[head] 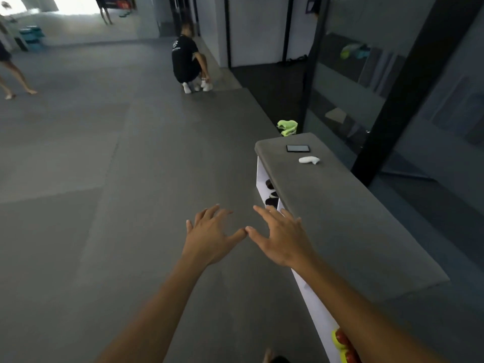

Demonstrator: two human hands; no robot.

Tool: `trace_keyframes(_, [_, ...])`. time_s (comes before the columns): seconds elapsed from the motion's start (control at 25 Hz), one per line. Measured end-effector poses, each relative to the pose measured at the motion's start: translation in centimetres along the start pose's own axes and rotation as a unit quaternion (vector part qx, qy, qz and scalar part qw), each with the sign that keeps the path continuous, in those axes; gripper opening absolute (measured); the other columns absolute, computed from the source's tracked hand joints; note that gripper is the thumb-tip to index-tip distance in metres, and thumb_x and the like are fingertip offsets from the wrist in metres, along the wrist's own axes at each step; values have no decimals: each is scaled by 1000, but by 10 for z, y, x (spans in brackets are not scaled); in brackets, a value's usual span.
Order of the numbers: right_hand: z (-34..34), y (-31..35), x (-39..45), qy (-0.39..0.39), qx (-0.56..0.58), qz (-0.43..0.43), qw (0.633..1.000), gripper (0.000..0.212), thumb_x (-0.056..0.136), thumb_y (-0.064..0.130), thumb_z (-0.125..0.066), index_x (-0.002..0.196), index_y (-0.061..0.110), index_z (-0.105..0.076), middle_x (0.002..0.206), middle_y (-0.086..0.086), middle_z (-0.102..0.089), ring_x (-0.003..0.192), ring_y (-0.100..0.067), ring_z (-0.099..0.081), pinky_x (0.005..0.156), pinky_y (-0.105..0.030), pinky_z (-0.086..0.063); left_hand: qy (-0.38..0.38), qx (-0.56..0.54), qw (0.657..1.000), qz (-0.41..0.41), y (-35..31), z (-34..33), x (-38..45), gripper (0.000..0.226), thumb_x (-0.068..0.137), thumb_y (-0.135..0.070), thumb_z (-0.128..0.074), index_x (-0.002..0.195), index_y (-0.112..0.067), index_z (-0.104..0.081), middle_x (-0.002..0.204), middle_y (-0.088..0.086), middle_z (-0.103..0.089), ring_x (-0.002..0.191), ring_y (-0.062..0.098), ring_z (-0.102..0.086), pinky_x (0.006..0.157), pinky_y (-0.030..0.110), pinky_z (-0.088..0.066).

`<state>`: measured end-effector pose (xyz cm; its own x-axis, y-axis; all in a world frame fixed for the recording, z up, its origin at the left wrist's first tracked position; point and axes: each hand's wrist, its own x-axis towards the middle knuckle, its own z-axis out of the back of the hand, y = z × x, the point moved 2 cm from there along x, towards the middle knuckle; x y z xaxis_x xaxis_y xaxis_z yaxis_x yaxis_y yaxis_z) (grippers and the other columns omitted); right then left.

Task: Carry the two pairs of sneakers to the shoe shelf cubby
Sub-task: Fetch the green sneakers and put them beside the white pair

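Grey matting covers the floor. Left hand and right hand are spread wide and hold nothing, thumb tips nearly touching. Right of them stands the shoe shelf; dark shoes sit in one cubby. Green sneakers lie beyond its far end. Judged light, with soft uppers and stiff soles; pinch each pair at the heels.
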<state>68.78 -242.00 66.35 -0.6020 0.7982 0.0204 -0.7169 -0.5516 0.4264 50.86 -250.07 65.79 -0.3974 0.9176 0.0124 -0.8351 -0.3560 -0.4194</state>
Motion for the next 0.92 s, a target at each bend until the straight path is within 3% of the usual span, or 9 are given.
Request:
trace_keyframes(0.16, [-6, -16, 154, -20, 5, 15, 1000, 80, 82, 82, -20, 151, 42, -25, 160, 3, -30, 146, -27, -24, 112, -59, -25, -16, 16, 1000, -8, 27, 7, 148, 81, 69, -87, -37, 137, -44, -45, 154, -5, -37, 143, 21, -26, 114, 63, -17])
trace_keyframes(0.56, [5, -44, 516, -14, 7, -1, 1000, 83, 80, 85, -19, 151, 43, -22, 162, 2, -27, 146, -30, -23, 112, -64, -23, -17, 9, 1000, -6, 82, 33, 505, 77, 70, -84, -43, 137, -45, -44, 152, -5, -39, 142, 21, -27, 114, 63, -17])
trace_keyframes(0.92, [11, -81, 808, -58, 24, -101, 993, 81, 80, 83, -20, 151, 44, -22, 161, 1, -27, 145, -31, -25, 110, -64, -26, 49, 0, 994, -100, 103, 39, 849, 78, 69, -85, -40, 137, -46, -42, 150, -5, -40, 141, 22, -27, 114, 62, -19])
